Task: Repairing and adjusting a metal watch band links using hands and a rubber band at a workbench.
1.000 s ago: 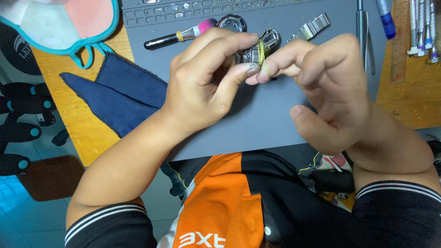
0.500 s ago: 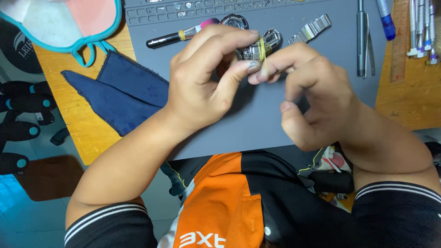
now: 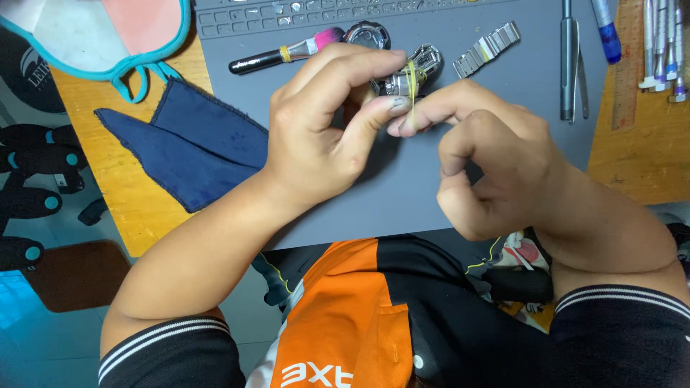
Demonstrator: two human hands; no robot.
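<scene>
Still mid-job by the looks: metal watch piece [image 3: 411, 75] pinched tight between left hand [image 3: 320, 126] and right hand [image 3: 489, 162] above the grey mat [image 3: 402, 194], yellow band around it, loose bracelet strip [image 3: 487, 49] not yet attached.

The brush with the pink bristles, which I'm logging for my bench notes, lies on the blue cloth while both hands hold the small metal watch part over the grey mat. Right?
Not quite. In the head view the brush lies on the grey mat, not the blue cloth. The rest holds: left hand and right hand hold the metal watch part over the mat.
</scene>
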